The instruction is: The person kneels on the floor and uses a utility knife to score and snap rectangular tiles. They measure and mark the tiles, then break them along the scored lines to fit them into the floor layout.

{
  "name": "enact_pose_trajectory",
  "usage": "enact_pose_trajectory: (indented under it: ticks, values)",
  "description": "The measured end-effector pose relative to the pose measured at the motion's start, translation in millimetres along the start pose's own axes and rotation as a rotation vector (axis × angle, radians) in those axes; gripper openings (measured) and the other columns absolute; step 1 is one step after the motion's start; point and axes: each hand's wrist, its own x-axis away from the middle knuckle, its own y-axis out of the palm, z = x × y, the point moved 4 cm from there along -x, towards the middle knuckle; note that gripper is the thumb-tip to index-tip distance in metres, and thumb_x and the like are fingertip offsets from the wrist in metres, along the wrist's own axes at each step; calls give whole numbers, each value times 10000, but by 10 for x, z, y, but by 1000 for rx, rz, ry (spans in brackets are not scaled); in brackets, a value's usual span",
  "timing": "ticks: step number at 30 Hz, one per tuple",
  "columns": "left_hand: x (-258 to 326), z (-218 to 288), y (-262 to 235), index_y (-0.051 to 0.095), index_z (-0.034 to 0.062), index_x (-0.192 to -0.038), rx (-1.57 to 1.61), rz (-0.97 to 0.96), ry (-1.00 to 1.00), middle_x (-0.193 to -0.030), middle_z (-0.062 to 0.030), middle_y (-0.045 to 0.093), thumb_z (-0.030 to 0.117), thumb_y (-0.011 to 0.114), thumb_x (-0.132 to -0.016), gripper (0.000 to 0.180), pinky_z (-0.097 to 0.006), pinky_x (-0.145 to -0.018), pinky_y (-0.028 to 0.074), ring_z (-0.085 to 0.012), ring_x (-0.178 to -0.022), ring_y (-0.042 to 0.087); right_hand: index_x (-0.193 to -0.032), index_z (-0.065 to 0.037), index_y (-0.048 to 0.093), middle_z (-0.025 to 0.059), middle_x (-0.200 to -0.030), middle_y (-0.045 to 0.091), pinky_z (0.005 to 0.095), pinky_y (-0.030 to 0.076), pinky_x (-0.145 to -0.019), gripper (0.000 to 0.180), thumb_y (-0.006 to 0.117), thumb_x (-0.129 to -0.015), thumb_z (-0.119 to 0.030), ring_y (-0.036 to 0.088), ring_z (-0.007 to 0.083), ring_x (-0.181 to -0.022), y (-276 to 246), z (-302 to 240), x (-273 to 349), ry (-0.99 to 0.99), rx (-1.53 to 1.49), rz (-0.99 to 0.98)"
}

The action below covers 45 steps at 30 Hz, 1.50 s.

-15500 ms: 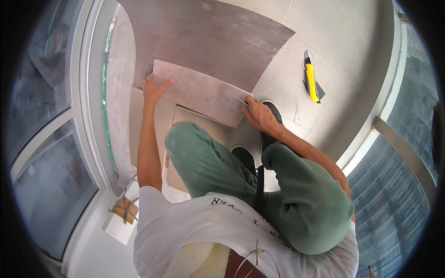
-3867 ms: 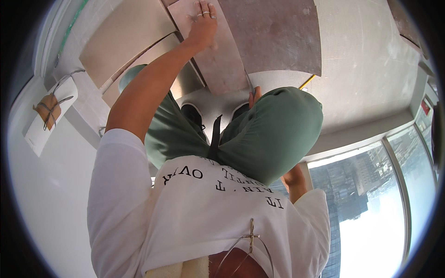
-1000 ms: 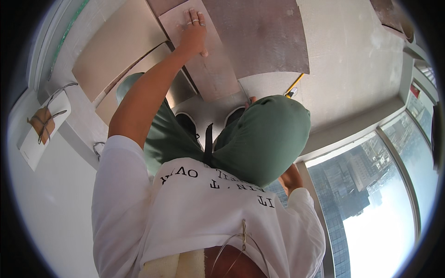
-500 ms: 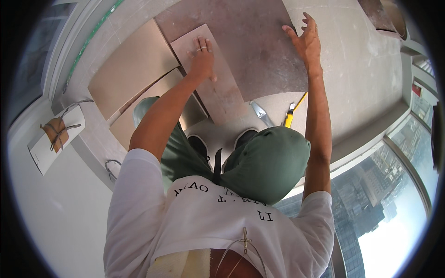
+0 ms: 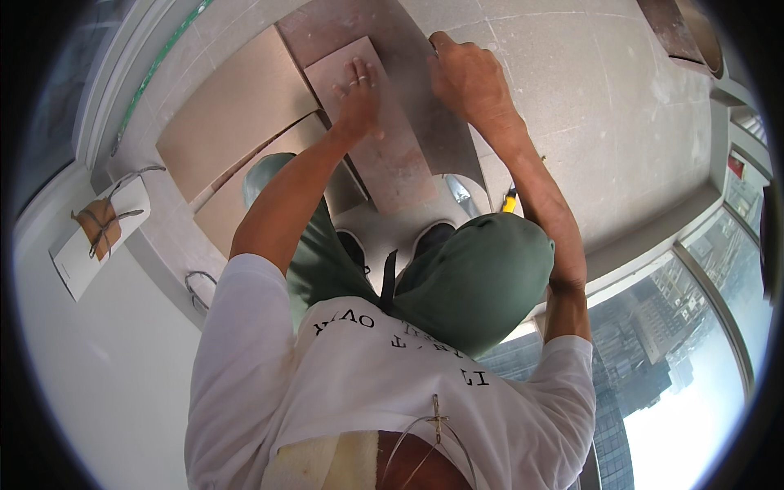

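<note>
Now narrow tile strip under left hand, right hand beside

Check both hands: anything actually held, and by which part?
Nothing lifted. The left hand lies flat, fingers spread, on the narrow tile strip near its far end. The right hand presses on the larger dark tile beside it; a grip on its edge cannot be told.

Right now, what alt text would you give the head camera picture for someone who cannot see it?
A crouching person in green trousers presses the left hand flat on a narrow brown floor tile, while the right hand rests on the larger grey-brown tile beside it. A yellow-handled tool lies by the right forearm.
</note>
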Motion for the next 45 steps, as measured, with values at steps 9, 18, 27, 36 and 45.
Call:
enact_pose_trajectory:
  ticks: [9,18,27,36,45]
  values:
    - [-61,-51,55,79,-104,-1544,-26,42,-2,-1613,-359,38,393,995,-442,1517,-732,-1050,362,-513,-1508,74,-1067,-23,637,252,-781,692,493,578,-758,211,600,-914,-163,699,452,-770,91,-109,-67,5,54,-12]
    - [-12,-56,7,104,-111,-1541,-12,37,8,-1614,-356,70,370,998,-498,1455,-702,-1086,349,-504,-1510,91,-1162,-16,621,197,-1099,678,429,564,-836,261,657,-950,-163,690,339,-987,-118,1220,1272,177,47,602]
    - [-107,-49,-33,205,-165,-1494,-215,10,134,-1539,-395,243,414,963,-567,1330,-568,-1114,398,-527,-1467,208,-1293,-73,529,203,-1223,579,501,481,-940,517,748,-836,-175,570,397,-1152,1847,663,3184,548,-166,-16]
    - [-218,-60,-250,333,-136,-1433,-326,-75,247,-1433,-356,416,325,907,-683,1050,-417,-1057,485,-457,-1304,499,-1171,-43,486,234,-1124,614,504,515,-842,366,686,-897,-180,601,423,-1036,1971,676,3320,595,-283,33]
    - [-627,-324,-63,509,-136,-1316,-425,-169,355,-1358,-345,482,172,771,-792,661,-432,-1014,511,-445,-1219,565,-1180,-53,445,271,-881,685,544,522,-691,300,586,-973,-216,668,470,-808,1653,419,3215,719,-491,-31]
